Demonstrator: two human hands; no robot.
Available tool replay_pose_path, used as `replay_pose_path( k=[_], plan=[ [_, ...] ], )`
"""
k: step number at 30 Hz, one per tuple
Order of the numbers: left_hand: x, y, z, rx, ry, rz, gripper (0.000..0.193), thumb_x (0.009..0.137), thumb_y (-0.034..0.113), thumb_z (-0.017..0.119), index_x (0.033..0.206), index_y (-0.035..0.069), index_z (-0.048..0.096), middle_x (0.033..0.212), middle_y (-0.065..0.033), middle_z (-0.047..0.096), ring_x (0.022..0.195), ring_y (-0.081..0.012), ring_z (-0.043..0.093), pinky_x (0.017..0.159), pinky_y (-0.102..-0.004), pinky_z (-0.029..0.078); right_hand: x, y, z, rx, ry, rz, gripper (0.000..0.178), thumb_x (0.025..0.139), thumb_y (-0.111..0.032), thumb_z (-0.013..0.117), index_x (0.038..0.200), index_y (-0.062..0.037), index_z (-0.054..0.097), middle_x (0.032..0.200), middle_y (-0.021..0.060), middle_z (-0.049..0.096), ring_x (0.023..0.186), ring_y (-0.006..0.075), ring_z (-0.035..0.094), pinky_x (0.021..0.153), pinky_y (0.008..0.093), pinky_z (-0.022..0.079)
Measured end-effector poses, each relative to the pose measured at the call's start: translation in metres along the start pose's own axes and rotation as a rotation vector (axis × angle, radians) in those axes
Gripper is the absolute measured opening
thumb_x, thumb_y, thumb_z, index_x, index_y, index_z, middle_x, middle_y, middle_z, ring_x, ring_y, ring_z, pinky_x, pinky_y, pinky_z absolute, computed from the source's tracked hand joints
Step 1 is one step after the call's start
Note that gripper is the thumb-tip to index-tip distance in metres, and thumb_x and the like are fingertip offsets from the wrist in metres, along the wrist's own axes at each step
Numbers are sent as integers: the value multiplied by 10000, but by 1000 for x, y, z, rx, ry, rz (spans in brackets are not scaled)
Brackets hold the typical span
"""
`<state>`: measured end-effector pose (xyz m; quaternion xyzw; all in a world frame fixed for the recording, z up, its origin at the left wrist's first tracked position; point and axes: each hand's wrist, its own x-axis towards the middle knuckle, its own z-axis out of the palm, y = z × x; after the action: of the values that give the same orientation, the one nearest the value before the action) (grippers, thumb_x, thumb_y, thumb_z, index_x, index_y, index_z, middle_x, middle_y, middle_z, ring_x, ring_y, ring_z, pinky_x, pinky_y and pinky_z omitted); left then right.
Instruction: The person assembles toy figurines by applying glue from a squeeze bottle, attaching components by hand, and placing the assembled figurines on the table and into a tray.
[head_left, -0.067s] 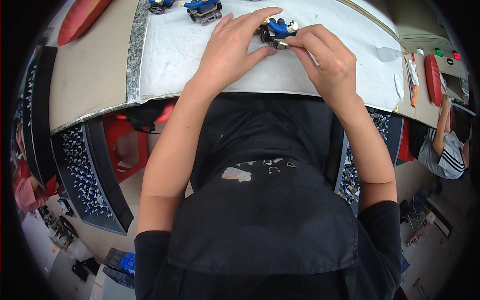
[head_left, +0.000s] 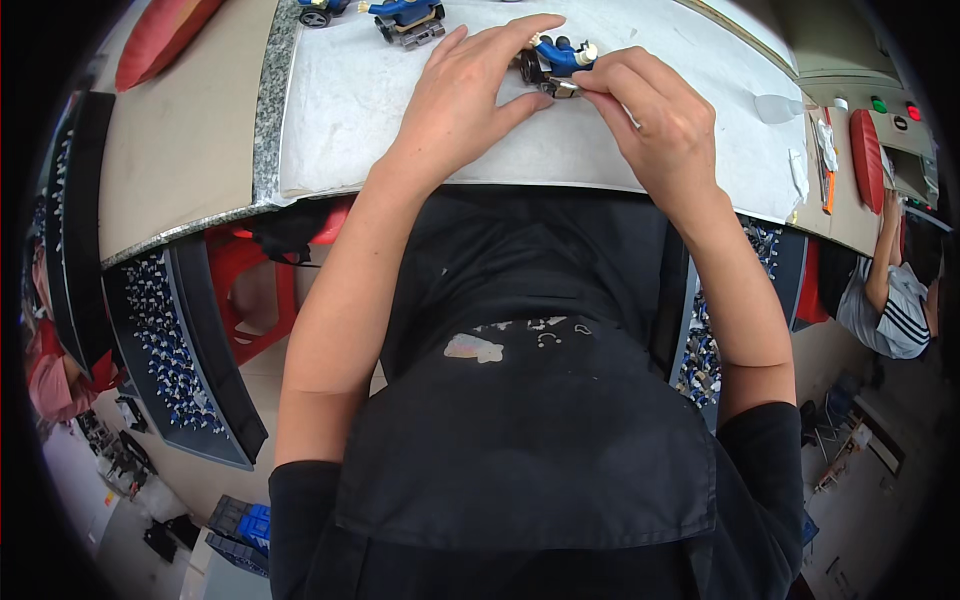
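Observation:
A small toy vehicle with a blue-clad figure (head_left: pixel 567 56) on it stands on the white work surface (head_left: pixel 350 140), between my hands. Dark wheels show on its left side and a grey part underneath. My right hand (head_left: pixel 655 115) pinches the toy's right side between thumb and bent fingers, which hide the part they grip. On the other side, my left hand (head_left: pixel 465 105) is open, its index finger stretched past the toy's far side and its thumb tip close to the near wheel. Whether that thumb touches the toy, I cannot tell.
Beyond my left hand stand another toy vehicle (head_left: pixel 408 22) and part of a further one (head_left: pixel 322 12). A clear bottle (head_left: pixel 777 108) lies at right, near an orange-handled tool (head_left: pixel 828 188). Trays of small figures (head_left: pixel 170 350) flank me below. A co-worker (head_left: pixel 893 300) sits far right.
My right hand and the toy have shifted very slightly to the right. My left hand holds its place.

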<state>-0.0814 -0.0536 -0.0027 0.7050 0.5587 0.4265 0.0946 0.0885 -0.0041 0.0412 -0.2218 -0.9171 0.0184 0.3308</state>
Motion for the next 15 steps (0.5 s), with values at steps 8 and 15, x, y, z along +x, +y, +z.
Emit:
replay_pose_path(
  k=[8,15],
  plan=[
    [9,12,-12,-52,-152,-105,590,714,150,667,1246,133,412,1149,-131,529,1020,-291,526,978,-488,278,8,-1,-8,21,-99,19,128,669,-13,671,784,-32,618,743,41,584,649,194,581,565,282,455],
    [11,2,0,-46,-50,-96,427,668,244,706,1054,140,554,946,-58,626,887,-226,586,969,-433,295,19,0,-9,126,-184,100,116,682,-18,660,786,-18,607,710,63,567,621,218,574,558,292,442]
  ],
)
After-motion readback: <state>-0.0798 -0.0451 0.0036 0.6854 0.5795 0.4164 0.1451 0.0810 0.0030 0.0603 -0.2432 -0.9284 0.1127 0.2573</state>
